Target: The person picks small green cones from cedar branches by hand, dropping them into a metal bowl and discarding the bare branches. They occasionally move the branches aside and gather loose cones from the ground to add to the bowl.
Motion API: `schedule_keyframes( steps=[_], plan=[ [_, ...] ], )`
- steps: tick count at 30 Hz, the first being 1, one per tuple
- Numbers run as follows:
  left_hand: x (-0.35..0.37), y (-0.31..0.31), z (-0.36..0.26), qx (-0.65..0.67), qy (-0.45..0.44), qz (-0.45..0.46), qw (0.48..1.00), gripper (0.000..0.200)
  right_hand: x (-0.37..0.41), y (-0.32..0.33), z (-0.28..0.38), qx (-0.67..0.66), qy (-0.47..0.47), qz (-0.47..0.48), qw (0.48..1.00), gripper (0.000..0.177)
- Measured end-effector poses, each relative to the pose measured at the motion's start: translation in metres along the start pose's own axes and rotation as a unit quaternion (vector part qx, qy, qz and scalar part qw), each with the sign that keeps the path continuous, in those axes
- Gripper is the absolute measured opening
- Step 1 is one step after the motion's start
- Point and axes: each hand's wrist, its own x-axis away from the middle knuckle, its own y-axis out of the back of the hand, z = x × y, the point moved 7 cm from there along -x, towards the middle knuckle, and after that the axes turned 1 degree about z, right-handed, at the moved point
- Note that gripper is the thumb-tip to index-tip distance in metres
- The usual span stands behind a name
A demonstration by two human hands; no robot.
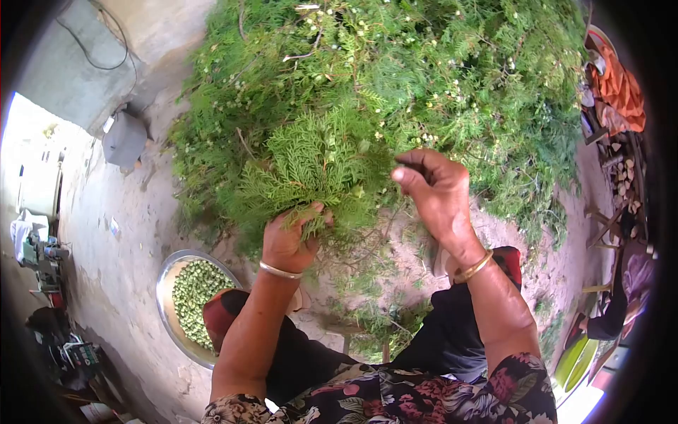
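My left hand (291, 239) is closed around the base of a leafy green conifer sprig (311, 159), its flat scaly fronds fanned out above the fingers. Just right of the sprig, my right hand (439, 192) is raised with its fingers curled and the thumb close to the index finger. Whatever it may hold is hidden in shadow inside the fingers. Beyond both hands rises a large heap of cut conifer branches (508, 92) dotted with small pale green cones. Beside my left knee, a metal basin (167, 283) contains many small green cones (199, 300).
Loose leaf scraps (374, 283) litter the dirt floor between my legs. At the left stands a grey container (125, 138) near the wall. Orange cloth (618, 88) and stacked firewood (624, 178) lie at the right. Another person's dark sleeve (611, 318) shows at the right edge.
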Motion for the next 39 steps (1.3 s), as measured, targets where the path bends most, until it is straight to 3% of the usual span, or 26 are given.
schedule_keyframes(
  steps=[1, 2, 3, 5, 10, 12, 13, 15, 16, 18, 19, 20, 21, 22, 24, 25, 26, 27, 29, 31, 32, 34, 35, 36, 39],
  plan=[
    [0.000, 0.003, 0.006, -0.002, 0.003, 0.004, 1.000, 0.022, -0.003, 0.005, -0.001, 0.047, 0.031, -0.037, 0.998, 0.034],
    [0.008, -0.008, -0.019, -0.301, -0.233, 0.031, 0.924, 0.030, -0.004, 0.010, 0.003, 0.094, 0.062, -0.075, 0.991, 0.033],
    [0.028, -0.033, -0.027, -0.552, -0.437, 0.054, 0.708, 0.038, -0.004, 0.012, 0.006, 0.094, 0.061, -0.079, 0.991, 0.033],
    [0.030, -0.037, -0.026, -0.560, -0.437, 0.073, 0.700, 0.041, -0.005, 0.005, 0.009, 0.207, 0.019, -0.011, 0.978, 0.033],
    [0.032, -0.044, -0.022, -0.533, -0.431, 0.105, 0.721, 0.043, -0.006, 0.009, 0.000, 0.181, 0.004, -0.024, 0.983, 0.027],
    [0.039, -0.055, -0.026, -0.598, -0.436, 0.107, 0.664, 0.043, -0.009, 0.012, -0.003, 0.089, 0.040, -0.056, 0.994, 0.021],
    [0.039, -0.055, -0.024, -0.598, -0.435, 0.108, 0.664, 0.043, -0.010, 0.017, -0.002, 0.089, 0.039, -0.057, 0.994, 0.021],
    [0.045, -0.057, -0.020, -0.640, -0.455, 0.085, 0.613, 0.041, -0.010, 0.030, -0.012, -0.080, -0.138, -0.102, 0.982, 0.018],
    [0.045, -0.055, -0.018, -0.640, -0.455, 0.085, 0.614, 0.041, -0.014, 0.041, -0.017, -0.163, -0.148, -0.127, 0.967, 0.016],
    [0.036, -0.037, -0.017, -0.569, -0.394, 0.060, 0.720, 0.040, -0.023, 0.059, -0.019, -0.331, -0.143, -0.138, 0.923, 0.014],
    [0.034, -0.033, -0.012, -0.569, -0.394, 0.060, 0.719, 0.040, -0.022, 0.062, -0.018, -0.331, -0.143, -0.138, 0.922, 0.014],
    [0.023, -0.020, -0.008, -0.480, -0.329, 0.050, 0.812, 0.038, -0.022, 0.058, -0.013, -0.360, -0.145, -0.109, 0.915, 0.014],
    [0.020, -0.012, -0.004, -0.432, -0.292, 0.047, 0.852, 0.036, -0.021, 0.054, -0.007, -0.388, -0.149, -0.079, 0.906, 0.016],
    [0.016, -0.005, -0.001, -0.381, -0.255, 0.038, 0.888, 0.035, -0.018, 0.048, -0.001, -0.366, -0.158, -0.060, 0.915, 0.020],
    [0.030, -0.029, -0.014, -0.565, -0.359, 0.071, 0.740, 0.036, -0.016, 0.044, -0.002, -0.349, -0.148, -0.025, 0.925, 0.019],
    [0.029, -0.029, -0.010, -0.564, -0.358, 0.072, 0.740, 0.036, -0.015, 0.041, -0.001, -0.331, -0.135, 0.010, 0.934, 0.018],
    [0.021, -0.018, -0.004, -0.472, -0.298, 0.055, 0.828, 0.036, -0.013, 0.035, -0.002, -0.233, -0.138, 0.028, 0.962, 0.019],
    [0.018, -0.016, 0.000, -0.424, -0.263, 0.048, 0.865, 0.036, -0.009, 0.030, 0.002, -0.100, -0.148, 0.020, 0.984, 0.023],
    [0.011, -0.014, 0.008, -0.306, -0.172, 0.022, 0.936, 0.036, -0.011, 0.013, 0.010, 0.045, 0.040, 0.044, 0.997, 0.033],
    [0.007, -0.011, 0.014, -0.237, -0.112, 0.007, 0.965, 0.037, -0.005, 0.004, 0.006, 0.075, 0.026, 0.057, 0.995, 0.038],
    [0.011, -0.022, 0.004, -0.382, -0.219, 0.046, 0.897, 0.034, -0.003, -0.001, 0.005, 0.105, 0.013, 0.070, 0.992, 0.043],
    [0.018, -0.037, -0.003, -0.513, -0.315, 0.084, 0.794, 0.031, -0.002, -0.002, 0.005, 0.161, 0.014, 0.066, 0.985, 0.045],
    [0.028, -0.052, -0.012, -0.583, -0.389, 0.088, 0.708, 0.033, -0.001, -0.002, 0.004, 0.218, 0.015, 0.062, 0.974, 0.047],
    [0.038, -0.065, -0.016, -0.642, -0.457, 0.092, 0.609, 0.035, 0.001, -0.002, 0.004, 0.235, 0.013, 0.059, 0.970, 0.038],
    [0.040, -0.066, -0.020, -0.649, -0.447, 0.091, 0.609, 0.039, -0.002, 0.000, -0.003, 0.172, -0.008, 0.077, 0.982, 0.028]
  ],
)
